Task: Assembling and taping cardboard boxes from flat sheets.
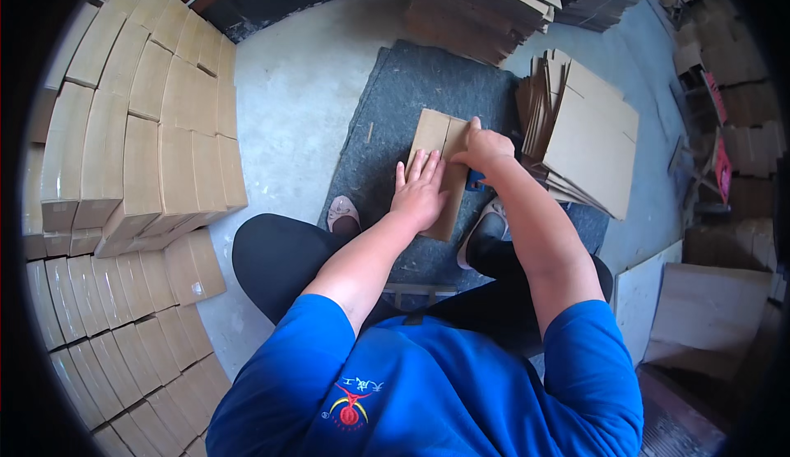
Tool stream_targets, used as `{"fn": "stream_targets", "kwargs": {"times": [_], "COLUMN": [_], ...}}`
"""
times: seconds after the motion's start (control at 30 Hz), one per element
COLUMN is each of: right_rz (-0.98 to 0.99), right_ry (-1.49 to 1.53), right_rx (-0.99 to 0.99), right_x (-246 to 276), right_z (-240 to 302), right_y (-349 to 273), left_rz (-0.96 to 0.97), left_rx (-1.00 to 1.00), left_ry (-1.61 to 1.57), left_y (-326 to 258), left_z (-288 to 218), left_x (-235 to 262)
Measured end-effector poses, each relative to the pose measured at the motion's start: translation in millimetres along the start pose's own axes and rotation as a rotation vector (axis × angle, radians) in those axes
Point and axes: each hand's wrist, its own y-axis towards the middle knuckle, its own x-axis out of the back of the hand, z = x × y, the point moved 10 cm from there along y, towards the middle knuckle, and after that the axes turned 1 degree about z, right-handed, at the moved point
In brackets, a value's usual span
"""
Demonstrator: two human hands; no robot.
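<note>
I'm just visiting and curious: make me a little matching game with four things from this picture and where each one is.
Things:
1. left hand
2. right hand
3. flat cardboard blanks
4. folded boxes

Places:
A. stacked in rows at the person's left
B. lying flat, palm down, on the cardboard piece
C. leaning in a bundle at the person's right
D. fist-like at the cardboard piece's right edge, over the grey mat

Pairs: 1-B, 2-D, 3-C, 4-A

Two hands (420, 194) (484, 148), one flat carton (436, 140), two shoes (343, 213) (485, 228).
</note>
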Motion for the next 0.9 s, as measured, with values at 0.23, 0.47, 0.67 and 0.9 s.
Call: {"fn": "stream_targets", "kwargs": {"times": [0.23,0.47,0.67,0.9], "right_rz": [-0.253,-0.622,-0.633,-0.766], "right_ry": [-0.154,0.032,0.351,1.245], "right_rx": [0.100,-0.088,-0.140,0.040], "right_x": [99,178,139,90], "right_z": [-31,-119,-135,-139], "right_y": [-84,-218,-214,-146], "left_rz": [0.129,0.463,0.660,0.651], "left_rx": [0.076,0.166,0.146,0.025], "left_ry": [0.033,0.158,0.210,0.239], "left_y": [-1,15,30,61], "left_z": [-2,-8,-17,15], "left_x": [1,2,12,-15]}}
